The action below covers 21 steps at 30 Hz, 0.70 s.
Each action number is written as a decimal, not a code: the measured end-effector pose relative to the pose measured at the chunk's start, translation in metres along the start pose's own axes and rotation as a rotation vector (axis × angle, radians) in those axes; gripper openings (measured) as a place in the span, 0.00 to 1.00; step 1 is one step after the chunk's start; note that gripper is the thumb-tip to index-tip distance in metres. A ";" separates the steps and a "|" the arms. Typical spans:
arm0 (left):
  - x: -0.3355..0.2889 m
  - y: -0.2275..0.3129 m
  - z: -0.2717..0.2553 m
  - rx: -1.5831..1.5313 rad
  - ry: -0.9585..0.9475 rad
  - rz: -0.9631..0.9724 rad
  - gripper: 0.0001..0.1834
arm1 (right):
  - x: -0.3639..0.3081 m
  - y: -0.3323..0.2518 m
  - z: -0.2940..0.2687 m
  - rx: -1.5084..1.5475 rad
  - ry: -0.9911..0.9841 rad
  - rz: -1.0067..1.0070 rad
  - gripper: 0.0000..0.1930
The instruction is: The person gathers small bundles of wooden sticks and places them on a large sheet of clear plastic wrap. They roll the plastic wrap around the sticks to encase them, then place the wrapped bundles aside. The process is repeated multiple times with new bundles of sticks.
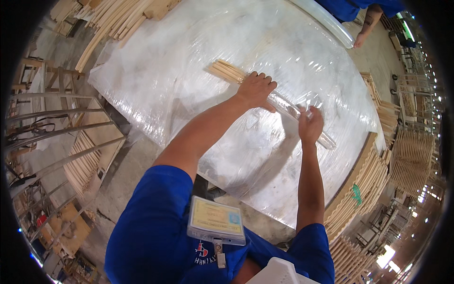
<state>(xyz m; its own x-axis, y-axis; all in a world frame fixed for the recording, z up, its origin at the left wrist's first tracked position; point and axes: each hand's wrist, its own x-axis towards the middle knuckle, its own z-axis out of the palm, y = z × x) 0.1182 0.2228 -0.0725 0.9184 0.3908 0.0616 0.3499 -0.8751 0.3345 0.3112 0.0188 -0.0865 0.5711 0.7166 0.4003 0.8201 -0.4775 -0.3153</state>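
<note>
A bundle of thin pale wooden sticks (227,71) lies slantwise over the plastic-covered table (161,94). Its far left ends are bare. My left hand (257,90) is closed over the bundle from above, hiding its middle. From under that hand a clear plastic sleeve (283,104) runs toward the near right, beyond my right hand, and ends in a loose tip. My right hand (311,124) has its fingers curled at the sleeve, partly smeared. How much of the sticks lies inside the sleeve cannot be told through the glare.
A long roll of clear film (326,21) lies at the far edge, near a co-worker's hand (360,40). Long wooden strips (111,21) are piled at the far left. Stacked wooden rods (362,196) stand at the right. A metal-framed rack (61,142) stands at the left.
</note>
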 end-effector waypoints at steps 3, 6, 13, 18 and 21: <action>-0.031 0.007 0.019 -0.038 0.031 0.011 0.47 | -0.058 -0.014 -0.015 -0.178 -0.124 -0.194 0.39; -0.094 0.020 0.045 0.009 0.169 0.073 0.48 | -0.128 -0.029 -0.034 -0.212 -0.161 -0.145 0.40; -0.125 0.053 0.033 -0.018 0.235 0.064 0.52 | -0.233 -0.067 -0.059 -0.040 -0.161 -0.046 0.51; -0.064 0.029 0.027 0.005 0.318 -0.107 0.42 | -0.113 -0.045 -0.006 -0.229 -0.155 0.066 0.51; -0.045 0.026 0.045 -0.094 0.458 0.046 0.39 | -0.031 -0.018 0.004 -0.212 -0.054 0.140 0.47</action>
<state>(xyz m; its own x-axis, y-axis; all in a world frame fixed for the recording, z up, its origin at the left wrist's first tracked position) 0.0944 0.1691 -0.1089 0.7490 0.4566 0.4801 0.2731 -0.8729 0.4043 0.2784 0.0071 -0.0969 0.6820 0.6591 0.3170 0.7250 -0.6662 -0.1745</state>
